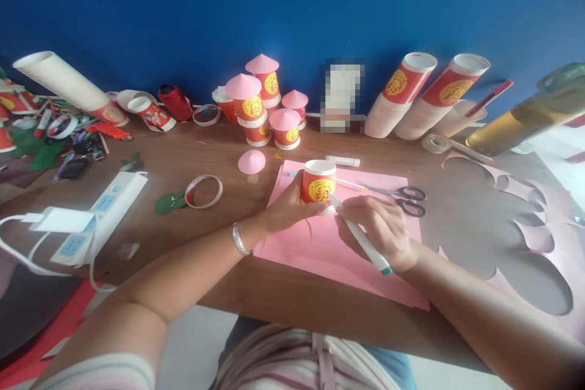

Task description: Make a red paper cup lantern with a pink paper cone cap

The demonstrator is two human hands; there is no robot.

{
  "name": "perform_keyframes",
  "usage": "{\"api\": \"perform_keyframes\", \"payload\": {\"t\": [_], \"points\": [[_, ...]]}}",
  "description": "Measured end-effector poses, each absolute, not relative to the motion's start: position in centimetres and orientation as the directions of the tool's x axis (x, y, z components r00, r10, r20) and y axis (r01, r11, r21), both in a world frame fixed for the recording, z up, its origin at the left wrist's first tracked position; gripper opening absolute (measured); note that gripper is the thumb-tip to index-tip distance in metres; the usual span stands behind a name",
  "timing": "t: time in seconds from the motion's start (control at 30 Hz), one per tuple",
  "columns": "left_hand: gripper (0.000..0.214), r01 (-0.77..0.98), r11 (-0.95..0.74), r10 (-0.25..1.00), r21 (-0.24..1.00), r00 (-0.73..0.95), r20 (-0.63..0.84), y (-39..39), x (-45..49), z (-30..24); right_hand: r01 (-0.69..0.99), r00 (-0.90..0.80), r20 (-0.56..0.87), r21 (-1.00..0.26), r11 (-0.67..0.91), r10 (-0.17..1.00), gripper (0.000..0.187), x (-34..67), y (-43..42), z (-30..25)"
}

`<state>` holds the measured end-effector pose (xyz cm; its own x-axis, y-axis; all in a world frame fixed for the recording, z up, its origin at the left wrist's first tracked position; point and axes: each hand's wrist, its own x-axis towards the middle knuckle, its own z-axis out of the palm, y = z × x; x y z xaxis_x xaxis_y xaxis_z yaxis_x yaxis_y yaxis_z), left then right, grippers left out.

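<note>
- This is looking like a handicraft workspace at a wooden table.
- Paper cups wearing pink cone tops are standing at the far side.
- Scissors are lying on pink paper.
- Cut paper scraps are spreading across the right.

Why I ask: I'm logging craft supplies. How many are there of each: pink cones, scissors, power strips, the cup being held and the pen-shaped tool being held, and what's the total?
Pink cones: 5
Scissors: 1
Power strip: 1
Held cup: 1
Held pen-shaped tool: 1
Total: 9
</note>
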<state>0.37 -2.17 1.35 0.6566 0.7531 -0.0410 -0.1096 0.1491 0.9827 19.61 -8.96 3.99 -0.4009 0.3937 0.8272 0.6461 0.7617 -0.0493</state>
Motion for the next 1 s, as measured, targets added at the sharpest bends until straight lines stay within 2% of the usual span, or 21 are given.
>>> {"api": "perform_keyframes", "payload": {"t": [0.37, 1.0], "points": [[0.072, -0.085, 0.162, 0.752, 0.983, 0.656, -0.067, -2.14, 0.31, 1.35, 0.648, -0.409, 0.811, -0.064, 0.759, 0.418, 0.025, 19.43, -8.91, 3.85], [0.069, -0.088, 0.192, 0.741, 0.977, 0.666, -0.085, -2.24, 0.48, 1.58, 0.642, -0.431, 0.788, -0.073, 0.763, 0.439, 0.029, 19.63, -8.71, 3.88]]}}
